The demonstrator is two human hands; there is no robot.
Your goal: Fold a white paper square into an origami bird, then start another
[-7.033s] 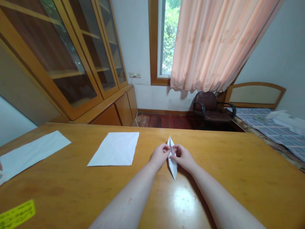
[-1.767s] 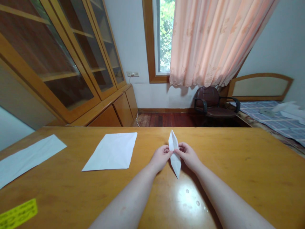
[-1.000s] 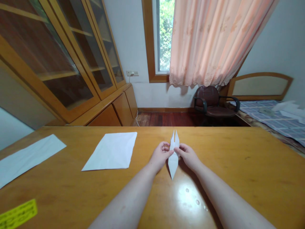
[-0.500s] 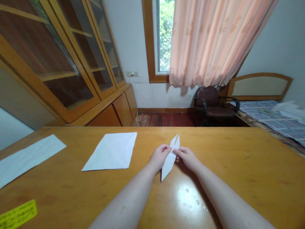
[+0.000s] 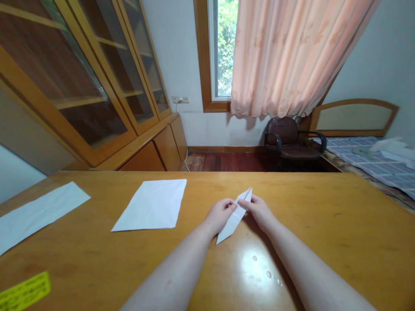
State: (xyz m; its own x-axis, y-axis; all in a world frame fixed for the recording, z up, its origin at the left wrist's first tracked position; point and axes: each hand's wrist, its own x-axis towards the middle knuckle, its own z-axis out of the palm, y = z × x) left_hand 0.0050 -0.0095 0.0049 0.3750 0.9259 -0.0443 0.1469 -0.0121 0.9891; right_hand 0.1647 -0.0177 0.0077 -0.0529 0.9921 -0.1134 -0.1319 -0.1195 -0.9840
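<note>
A narrow piece of folded white paper (image 5: 231, 223), pointed at both ends, is held just above the wooden table. My left hand (image 5: 221, 215) grips its left edge, thumb on top. From the right, my right hand (image 5: 256, 208) pinches it near the far end, its thumb lying across the paper and the other fingers partly hidden behind. Two points at the far tip lie close together with a thin slit between them. Left of my hands, a larger white sheet (image 5: 152, 205) lies flat on the table.
A long white paper strip (image 5: 42, 214) lies at the table's left, with a yellow label (image 5: 24, 291) bearing dark writing nearer me. Beyond the table (image 5: 324, 233) are a glass-door cabinet (image 5: 142, 125), a brown armchair (image 5: 285, 138) and a bed (image 5: 359, 151).
The folded paper has tilted to the right, and the gap between its two far points has narrowed. My right hand has shifted slightly up along it.
</note>
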